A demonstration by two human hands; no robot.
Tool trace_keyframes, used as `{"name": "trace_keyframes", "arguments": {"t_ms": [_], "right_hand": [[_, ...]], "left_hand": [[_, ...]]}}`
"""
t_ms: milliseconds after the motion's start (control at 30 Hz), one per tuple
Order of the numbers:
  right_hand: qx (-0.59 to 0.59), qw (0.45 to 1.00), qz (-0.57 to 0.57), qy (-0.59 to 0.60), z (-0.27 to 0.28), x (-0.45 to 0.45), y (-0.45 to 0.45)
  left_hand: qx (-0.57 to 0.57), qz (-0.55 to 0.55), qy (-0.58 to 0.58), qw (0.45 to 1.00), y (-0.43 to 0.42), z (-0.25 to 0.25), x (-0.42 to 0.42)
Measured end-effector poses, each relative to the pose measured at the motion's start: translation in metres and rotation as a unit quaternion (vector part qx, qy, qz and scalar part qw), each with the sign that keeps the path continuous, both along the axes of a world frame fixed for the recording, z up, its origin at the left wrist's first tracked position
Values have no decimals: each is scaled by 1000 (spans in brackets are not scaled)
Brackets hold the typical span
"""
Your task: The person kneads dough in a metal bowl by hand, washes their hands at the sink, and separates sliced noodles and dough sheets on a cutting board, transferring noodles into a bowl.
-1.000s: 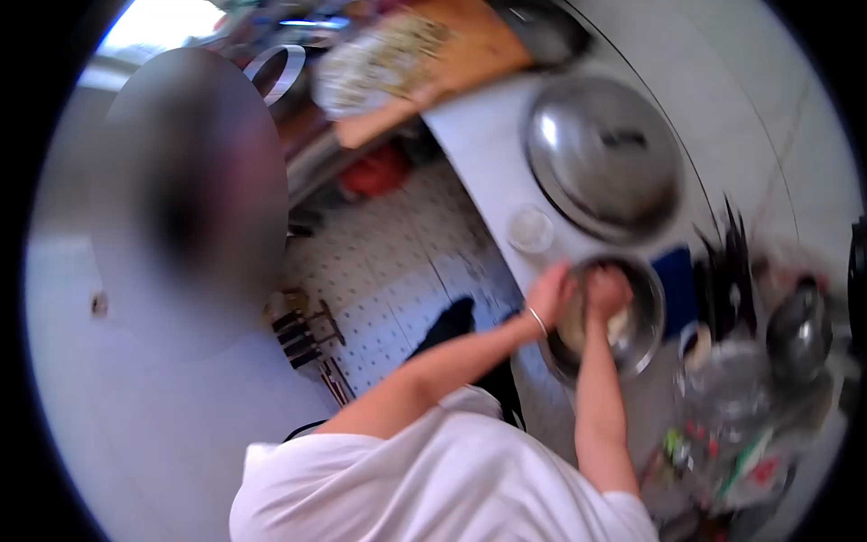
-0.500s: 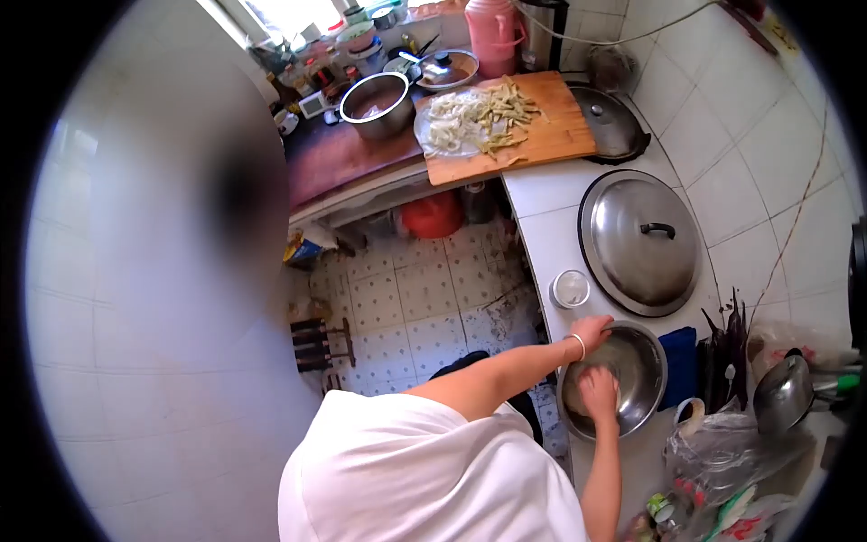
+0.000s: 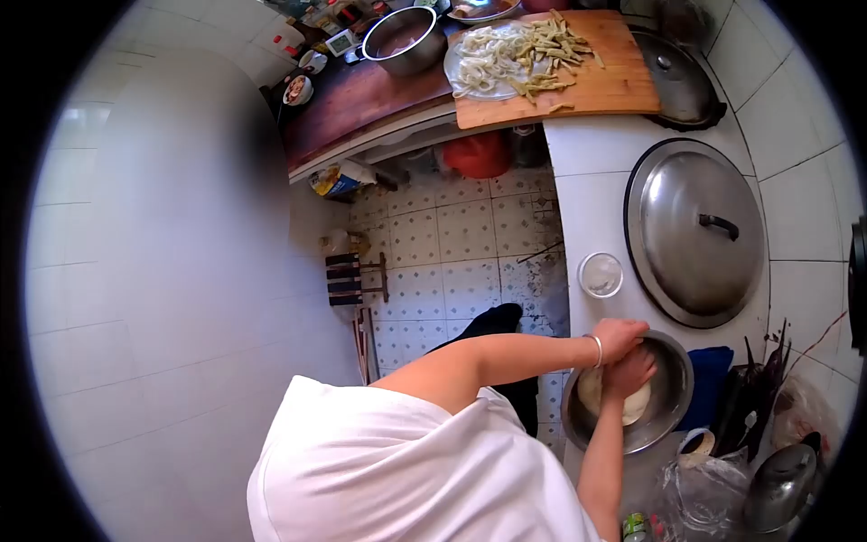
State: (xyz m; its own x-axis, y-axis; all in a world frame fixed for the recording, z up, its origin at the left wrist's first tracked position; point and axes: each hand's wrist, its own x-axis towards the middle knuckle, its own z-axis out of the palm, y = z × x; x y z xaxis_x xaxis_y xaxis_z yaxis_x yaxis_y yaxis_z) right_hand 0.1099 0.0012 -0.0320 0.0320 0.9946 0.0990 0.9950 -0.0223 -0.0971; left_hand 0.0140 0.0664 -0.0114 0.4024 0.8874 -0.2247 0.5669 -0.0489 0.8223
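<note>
A steel bowl (image 3: 673, 384) stands on the white tiled counter, with a lump of pale dough (image 3: 638, 406) inside. My left hand (image 3: 619, 341), a white bangle at its wrist, is closed over the bowl's far-left rim. Inside the bowl, my right hand (image 3: 629, 371) presses on the dough with its fingers curled, close below the left hand. Part of the dough is hidden under the right hand and forearm. A clear glass (image 3: 601, 275) stands beside the bowl, and a large domed steel lid (image 3: 691, 230) lies just beyond it.
A wooden cutting board (image 3: 614, 68) holds pale strips on a plate and yellowish strips. A steel pot (image 3: 406, 50) stands left of it. Near the bowl are a blue cloth (image 3: 709, 384), dark long eggplants (image 3: 754, 397), a plastic bag (image 3: 700, 492) and a ladle (image 3: 778, 488).
My right hand has moved up toward my left hand, and more dough shows beneath it. My left hand stays at the bowl's rim. The camera view has shifted, so the counter sits higher.
</note>
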Motion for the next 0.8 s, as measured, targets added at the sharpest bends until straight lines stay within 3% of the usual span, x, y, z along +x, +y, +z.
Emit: {"name": "trace_keyframes", "arguments": {"t_ms": [100,167,233,267,333,367,400,433,467,500,567,600,633,667,700,767,800], "right_hand": [[-42,995,-71,-56,-12,15,14],[36,987,-153,-21,-10,14,27],[40,973,-229,-8,-19,25,37],[-20,973,-230,10,-13,27,41],[7,936,-126,329,-18,37,27],[4,857,-109,504,-14,37,9],[-106,884,-38,453,-10,57,-9],[-81,940,17,331,12,49,-30],[-143,938,-64,309,34,33,-36],[-229,888,-170,359,50,18,-33],[-94,973,-167,127,51,-14,-20],[-91,972,-172,128,45,-18,-13],[-36,989,-96,105,40,-21,-14],[24,996,-21,86,37,-24,-14],[32,995,-29,87,39,-22,-20],[-136,953,138,232,52,4,-56],[-118,951,128,255,65,7,-75]], "left_hand": [[-5,0,3,1000,-2,8,-2],[13,93,-53,994,-17,-4,-7],[-5,126,-66,990,-41,-3,-15],[21,171,-80,982,-48,-8,-12],[64,196,-92,974,-37,-17,-9],[85,177,-101,975,-35,-21,-10],[70,158,-99,980,-33,-23,-14],[53,142,-95,984,-27,-21,-16],[69,131,-98,984,-21,-18,-15],[60,111,-78,989,-21,-15,-14],[57,93,-61,992,-14,-8,-12],[31,58,-38,997,-10,-1,-13],[-3,27,-15,1000,-14,2,-12],[46,29,-11,998,-10,-5,-12],[53,21,-10,998,-4,-12,-16],[93,-3,-22,995,3,-16,-14],[79,-21,-14,997,5,-14,-15]]}}
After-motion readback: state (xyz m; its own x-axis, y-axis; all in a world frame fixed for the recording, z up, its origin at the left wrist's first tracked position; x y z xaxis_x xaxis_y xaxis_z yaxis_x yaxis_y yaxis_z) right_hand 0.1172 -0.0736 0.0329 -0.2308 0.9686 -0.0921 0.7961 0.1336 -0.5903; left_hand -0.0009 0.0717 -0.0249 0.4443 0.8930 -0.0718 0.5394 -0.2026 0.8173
